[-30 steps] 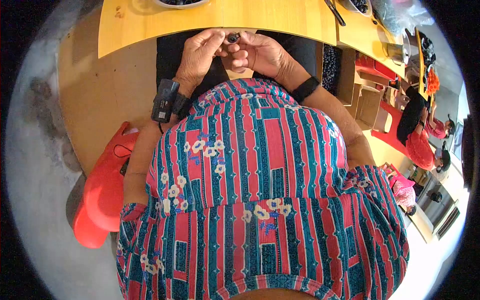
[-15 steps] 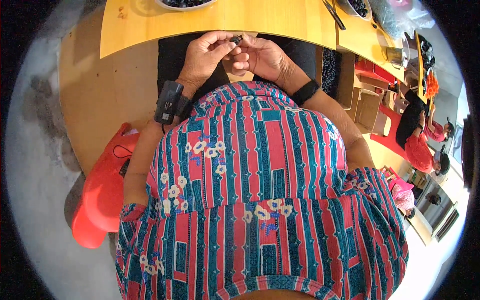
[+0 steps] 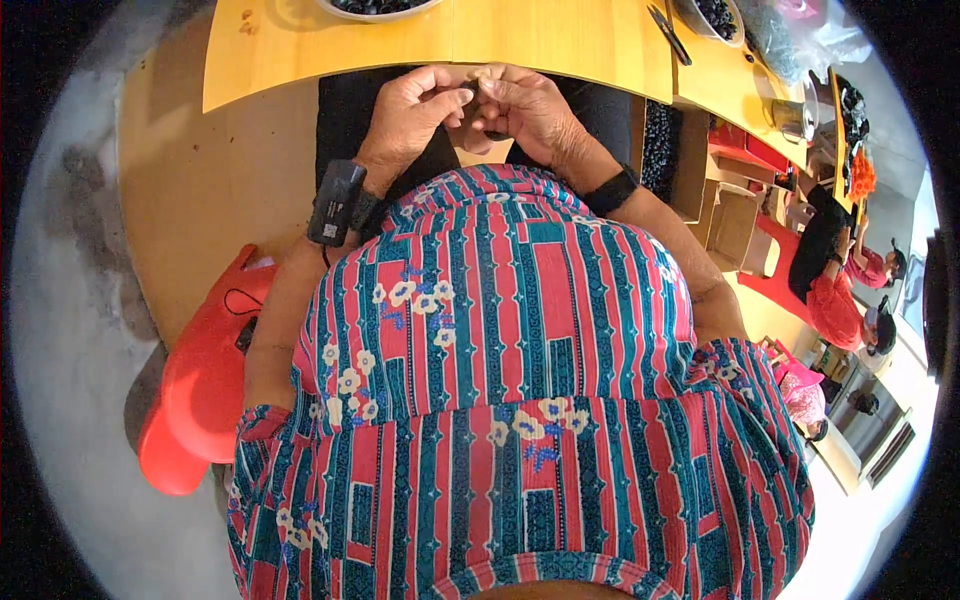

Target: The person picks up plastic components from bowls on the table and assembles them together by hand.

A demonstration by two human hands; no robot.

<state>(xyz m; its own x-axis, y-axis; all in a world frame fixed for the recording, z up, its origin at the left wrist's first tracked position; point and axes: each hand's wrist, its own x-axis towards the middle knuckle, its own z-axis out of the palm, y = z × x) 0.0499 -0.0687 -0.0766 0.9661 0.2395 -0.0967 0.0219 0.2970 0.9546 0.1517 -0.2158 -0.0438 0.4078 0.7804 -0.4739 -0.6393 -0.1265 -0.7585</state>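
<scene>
Just off the near edge of the yellow table (image 3: pixel 560 45), my two hands meet over my lap. Between their fingertips is a small black part (image 3: pixel 471 87), mostly covered by the fingers. My left hand (image 3: pixel 412 112) pinches it between thumb and forefinger. My right hand (image 3: pixel 532 112) has its thumb and forefinger closed at the part's other side. Under the curled fingers of my right hand shows a second small dark piece (image 3: pixel 495 135), too hidden to name.
On the table stand a white bowl (image 3: pixel 372 16) of black parts and, to the right, another bowl (image 3: pixel 738 32) of them. A dark slim tool (image 3: pixel 670 36) lies nearby. Cardboard boxes (image 3: pixel 735 215) stand at right, a red chair (image 3: pixel 195 400) at left. Other people sit far right.
My right thumb and forefinger have closed in over the small black part, covering more of it. A dark piece now shows under my right fingers.
</scene>
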